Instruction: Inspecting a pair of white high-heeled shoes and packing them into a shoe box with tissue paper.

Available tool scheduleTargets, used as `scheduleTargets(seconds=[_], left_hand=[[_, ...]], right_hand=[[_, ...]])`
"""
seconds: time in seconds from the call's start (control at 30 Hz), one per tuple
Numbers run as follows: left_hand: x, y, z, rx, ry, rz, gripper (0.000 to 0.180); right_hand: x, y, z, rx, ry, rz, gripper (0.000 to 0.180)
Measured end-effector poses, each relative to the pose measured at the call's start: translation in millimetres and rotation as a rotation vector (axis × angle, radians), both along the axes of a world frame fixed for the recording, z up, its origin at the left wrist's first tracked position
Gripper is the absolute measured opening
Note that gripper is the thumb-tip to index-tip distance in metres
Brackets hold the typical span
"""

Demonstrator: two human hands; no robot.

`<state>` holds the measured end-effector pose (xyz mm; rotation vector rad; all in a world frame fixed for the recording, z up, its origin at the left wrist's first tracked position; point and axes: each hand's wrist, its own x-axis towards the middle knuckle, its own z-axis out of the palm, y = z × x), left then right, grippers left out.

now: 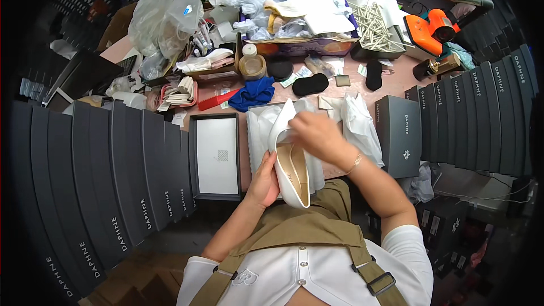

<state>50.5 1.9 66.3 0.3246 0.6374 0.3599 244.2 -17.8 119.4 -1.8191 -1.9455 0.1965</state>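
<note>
Gripping the white shoe [292, 161] near its heel end, the left hand [264, 182] has its fingers wrapped around the side. At one o'clock from it, the right hand [317, 136] presses curled fingers into the opening. Tissue [357, 122] lies underneath; at nine o'clock an open box [215, 156].

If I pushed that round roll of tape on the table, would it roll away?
Probably not: the roll of tape lies flat on the cluttered table, so it would likely slide. Stood on edge, its round shape could roll. It looks light and fairly stiff.
</note>
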Motion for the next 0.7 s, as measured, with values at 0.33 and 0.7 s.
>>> scheduleTargets(seconds=[0.33, 0.7], left_hand=[[-36.4, -41.0, 22.3, -0.200, 0.124, 0.054, 0.050], [-70.9, -24.8, -14.7, -0.165, 0.124, 0.252, 0.049]], right_hand=[[-52.1, -26.6, -36.4, 0.044, -0.277, 0.271, 0.011], [-73.4, -42.0, -25.0, 0.106, -0.113, 0.347, 0.009]])
